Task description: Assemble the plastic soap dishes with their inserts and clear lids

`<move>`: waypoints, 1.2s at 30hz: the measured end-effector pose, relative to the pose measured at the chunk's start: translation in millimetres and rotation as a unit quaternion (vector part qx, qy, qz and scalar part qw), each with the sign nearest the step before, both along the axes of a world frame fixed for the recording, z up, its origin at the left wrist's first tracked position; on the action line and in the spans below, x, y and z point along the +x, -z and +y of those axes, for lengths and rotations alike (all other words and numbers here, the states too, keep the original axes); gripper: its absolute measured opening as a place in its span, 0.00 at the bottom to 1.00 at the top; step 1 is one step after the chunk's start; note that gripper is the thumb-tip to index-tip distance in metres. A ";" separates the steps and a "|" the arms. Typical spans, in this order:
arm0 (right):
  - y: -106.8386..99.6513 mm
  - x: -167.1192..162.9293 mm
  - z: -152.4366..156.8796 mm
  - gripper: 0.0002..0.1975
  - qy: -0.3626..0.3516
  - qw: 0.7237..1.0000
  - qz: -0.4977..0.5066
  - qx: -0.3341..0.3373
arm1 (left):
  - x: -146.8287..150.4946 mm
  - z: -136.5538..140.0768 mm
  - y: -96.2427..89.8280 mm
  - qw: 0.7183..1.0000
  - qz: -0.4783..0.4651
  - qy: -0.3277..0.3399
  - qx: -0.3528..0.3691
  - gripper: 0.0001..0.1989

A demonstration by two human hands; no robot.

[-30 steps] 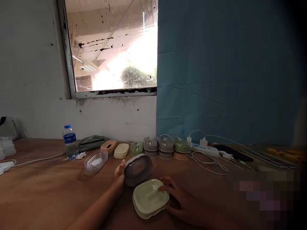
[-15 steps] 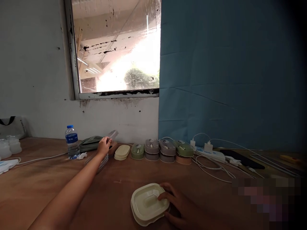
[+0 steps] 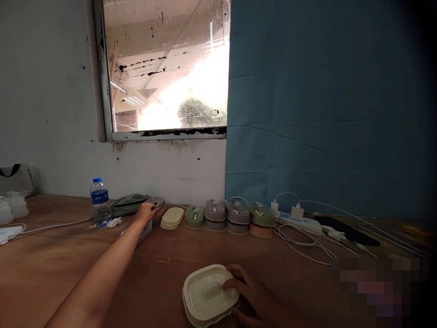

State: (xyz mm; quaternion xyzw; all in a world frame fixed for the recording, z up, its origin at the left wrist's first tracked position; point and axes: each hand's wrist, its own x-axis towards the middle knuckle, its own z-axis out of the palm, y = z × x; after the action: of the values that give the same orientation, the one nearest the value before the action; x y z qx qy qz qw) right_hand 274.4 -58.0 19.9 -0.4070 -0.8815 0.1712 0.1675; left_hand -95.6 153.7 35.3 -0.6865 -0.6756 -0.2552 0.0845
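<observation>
Right hand (image 3: 251,294) grips cream box (image 3: 204,301) by its right edge. Box sits just left of that palm, well apart from left hand (image 3: 146,212). Long axis: can't call it, too foreshortened. Left arm stretched forward-left, fingers at grey lid (image 3: 158,201); can't tell if gripping. Clear tray (image 3: 147,231) just beside left wrist.
</observation>
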 end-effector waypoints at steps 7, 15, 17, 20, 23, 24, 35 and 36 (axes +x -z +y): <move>-1.4 -1.9 -3.3 0.16 0.004 1.000 0.018 0.002 | 3.1 4.1 0.3 0.999 0.029 0.000 -0.026 0.15; -2.1 -1.3 -6.0 0.17 0.018 1.000 0.018 -0.007 | 2.0 5.3 2.2 0.999 0.032 0.001 -0.027 0.14; 0.2 0.3 -3.0 0.17 0.016 1.000 0.018 -0.007 | 1.6 5.4 1.9 0.999 0.030 0.003 -0.023 0.15; 6.2 4.0 4.9 0.18 -0.011 1.000 0.008 -0.007 | 1.1 6.4 0.6 1.000 0.026 0.004 -0.016 0.15; 12.1 6.7 11.6 0.19 -0.035 0.999 0.011 0.002 | 0.5 7.8 -0.4 0.999 0.028 0.008 -0.017 0.15; 13.5 7.2 12.9 0.18 -0.037 0.999 0.016 0.006 | 0.2 8.2 -0.4 0.999 0.028 0.009 -0.019 0.14; 21.3 8.2 19.2 0.19 -0.052 0.998 0.018 0.022 | -0.1 7.6 2.9 1.000 0.018 0.009 -0.020 0.14; 22.3 8.3 19.8 0.19 -0.050 0.998 0.019 0.023 | 0.1 7.2 2.9 1.000 0.017 0.010 -0.017 0.14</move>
State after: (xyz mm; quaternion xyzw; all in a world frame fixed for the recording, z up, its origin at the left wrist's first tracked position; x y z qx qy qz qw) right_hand 282.8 -38.2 -2.3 -0.3551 -0.9011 0.1663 0.1848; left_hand -95.5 160.9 32.4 -0.6987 -0.6716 -0.2324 0.0821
